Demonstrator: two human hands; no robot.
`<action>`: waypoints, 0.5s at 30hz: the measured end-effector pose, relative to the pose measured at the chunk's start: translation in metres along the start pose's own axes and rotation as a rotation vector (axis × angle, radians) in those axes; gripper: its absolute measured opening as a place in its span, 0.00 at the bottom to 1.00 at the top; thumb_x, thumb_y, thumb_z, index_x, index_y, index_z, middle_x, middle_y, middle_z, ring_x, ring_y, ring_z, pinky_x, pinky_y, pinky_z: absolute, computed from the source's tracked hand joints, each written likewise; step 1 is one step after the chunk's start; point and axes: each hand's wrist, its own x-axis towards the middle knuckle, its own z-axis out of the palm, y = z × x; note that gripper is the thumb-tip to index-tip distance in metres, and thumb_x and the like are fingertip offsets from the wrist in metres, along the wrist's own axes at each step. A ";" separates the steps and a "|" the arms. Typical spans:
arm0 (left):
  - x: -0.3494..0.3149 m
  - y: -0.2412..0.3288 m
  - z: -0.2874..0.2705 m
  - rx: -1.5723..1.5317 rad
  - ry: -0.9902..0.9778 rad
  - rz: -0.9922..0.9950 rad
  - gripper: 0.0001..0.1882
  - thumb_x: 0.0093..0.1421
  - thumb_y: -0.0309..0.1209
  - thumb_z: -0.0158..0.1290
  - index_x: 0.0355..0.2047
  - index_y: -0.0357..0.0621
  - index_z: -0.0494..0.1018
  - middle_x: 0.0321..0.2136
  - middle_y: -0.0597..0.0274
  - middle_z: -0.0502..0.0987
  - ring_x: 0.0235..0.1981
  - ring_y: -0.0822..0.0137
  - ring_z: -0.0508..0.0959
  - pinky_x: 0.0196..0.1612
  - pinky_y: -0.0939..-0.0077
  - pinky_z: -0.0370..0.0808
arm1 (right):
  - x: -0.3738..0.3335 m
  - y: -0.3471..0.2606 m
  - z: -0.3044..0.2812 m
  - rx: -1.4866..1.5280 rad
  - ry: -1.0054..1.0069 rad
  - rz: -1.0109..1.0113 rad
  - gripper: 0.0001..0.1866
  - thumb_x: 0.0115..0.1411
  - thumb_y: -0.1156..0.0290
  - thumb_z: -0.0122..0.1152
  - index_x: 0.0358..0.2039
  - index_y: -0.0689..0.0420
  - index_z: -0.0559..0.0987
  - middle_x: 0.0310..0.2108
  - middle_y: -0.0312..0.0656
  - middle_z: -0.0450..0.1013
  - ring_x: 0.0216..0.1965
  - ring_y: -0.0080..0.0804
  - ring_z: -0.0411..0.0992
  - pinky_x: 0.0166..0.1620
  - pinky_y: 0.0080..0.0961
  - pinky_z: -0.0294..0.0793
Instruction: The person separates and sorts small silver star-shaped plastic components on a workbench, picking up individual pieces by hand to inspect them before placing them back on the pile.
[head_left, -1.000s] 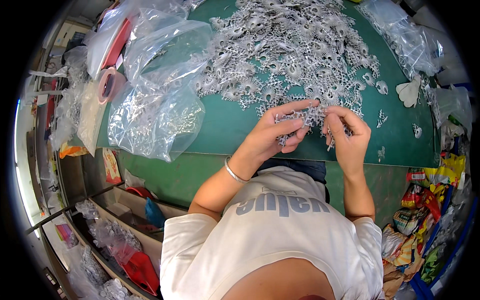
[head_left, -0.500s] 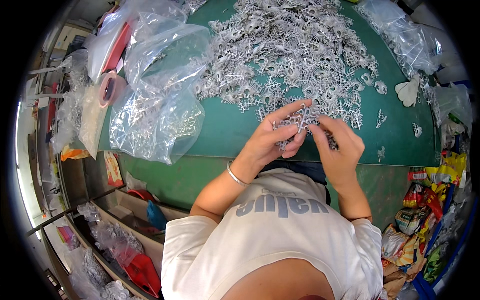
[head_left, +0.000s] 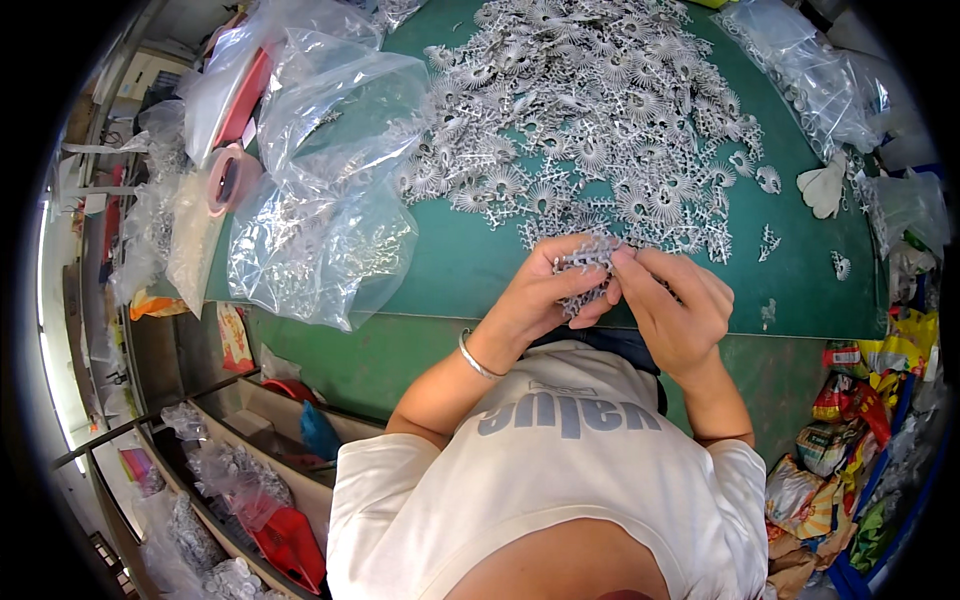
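Between my hands, at the near edge of the green table, is a small clump of branched grey pieces (head_left: 587, 256). My left hand (head_left: 556, 285) is closed around this clump, with the thumb on top and fingers beneath. The thumb and forefinger of my right hand (head_left: 680, 300) pinch together at the clump's right side; whatever small piece they grip is mostly hidden by the fingers. Just beyond my hands spreads a large heap of similar grey pieces (head_left: 600, 110), some fan-shaped with open centres, others branched.
Clear plastic bags (head_left: 325, 250) lie left of the heap, beside a roll of tape (head_left: 232, 180). More bags (head_left: 800, 75) and a white glove (head_left: 822, 187) are at the right. Stray pieces (head_left: 768, 243) lie nearby. Open drawers (head_left: 250, 420) stand lower left, colourful packets (head_left: 840, 420) lower right.
My right fingertips have come up to the clump and closed at its upper right side. The clump has turned in my left hand. The whole view has shifted slightly.
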 end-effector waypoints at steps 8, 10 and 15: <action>0.000 -0.003 -0.008 -0.104 -0.049 -0.070 0.16 0.53 0.28 0.52 0.44 0.38 0.68 0.18 0.55 0.68 0.14 0.72 0.63 0.13 0.81 0.56 | 0.003 0.000 -0.005 -0.038 -0.049 -0.058 0.20 0.36 0.71 0.58 0.34 0.57 0.80 0.29 0.38 0.72 0.20 0.27 0.69 0.19 0.18 0.65; 0.000 -0.004 -0.011 -0.135 -0.082 -0.080 0.16 0.54 0.28 0.51 0.44 0.38 0.68 0.19 0.56 0.68 0.15 0.72 0.63 0.14 0.81 0.56 | 0.005 -0.001 -0.006 -0.046 -0.052 -0.065 0.20 0.35 0.71 0.58 0.34 0.57 0.80 0.28 0.38 0.72 0.20 0.27 0.69 0.19 0.18 0.64; 0.001 -0.007 -0.015 -0.181 -0.136 -0.088 0.15 0.56 0.28 0.50 0.44 0.38 0.69 0.22 0.57 0.70 0.17 0.74 0.64 0.15 0.83 0.58 | 0.006 0.000 -0.008 -0.049 -0.070 -0.071 0.20 0.35 0.71 0.58 0.34 0.56 0.80 0.28 0.37 0.71 0.19 0.26 0.68 0.19 0.18 0.64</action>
